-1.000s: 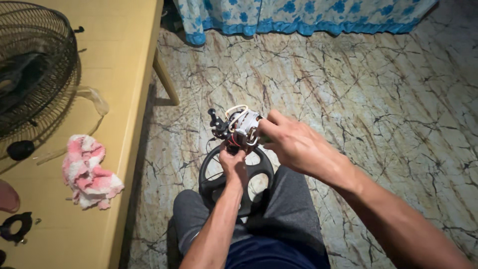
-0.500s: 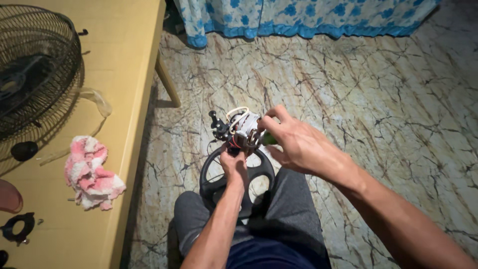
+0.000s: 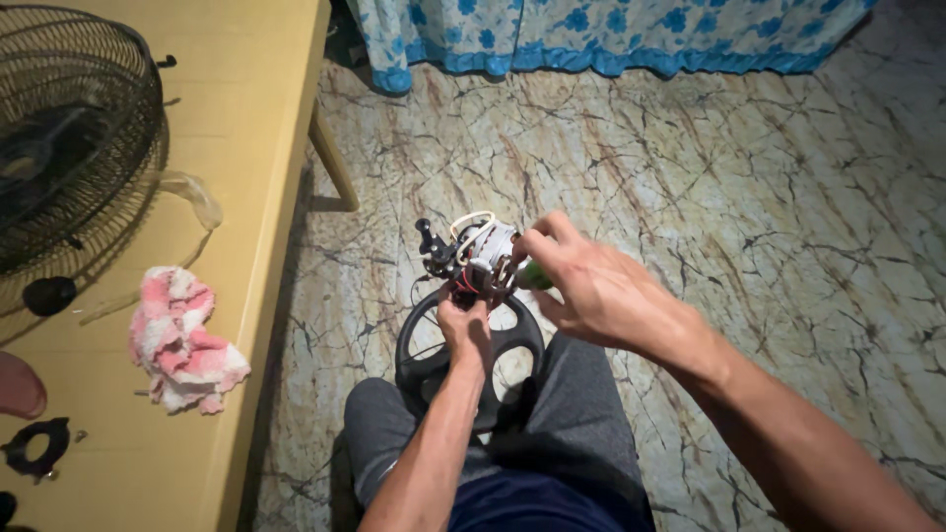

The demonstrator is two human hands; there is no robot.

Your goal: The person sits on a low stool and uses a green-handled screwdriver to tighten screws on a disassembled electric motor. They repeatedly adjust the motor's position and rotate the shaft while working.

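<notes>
I sit with a fan motor assembly [image 3: 471, 258] held above my knees; it has white and red windings, a black knob and loose wires. My left hand [image 3: 465, 330] grips it from below, just above a black round spoked housing [image 3: 515, 340] resting on my lap. My right hand [image 3: 589, 284] closes on a green-handled tool [image 3: 533, 276] pressed against the motor's right side; most of the tool is hidden in my fingers.
A yellow table [image 3: 251, 177] stands at my left with a black wire fan guard [image 3: 69, 148], a pink and white rag [image 3: 182, 340], a clear plastic piece [image 3: 192, 194] and a small black ring part [image 3: 37, 445]. A blue patterned curtain [image 3: 611, 34] hangs beyond the marbled floor.
Both hands stay on the motor with only small shifts; my right hand's fingers have moved slightly at the motor's side.
</notes>
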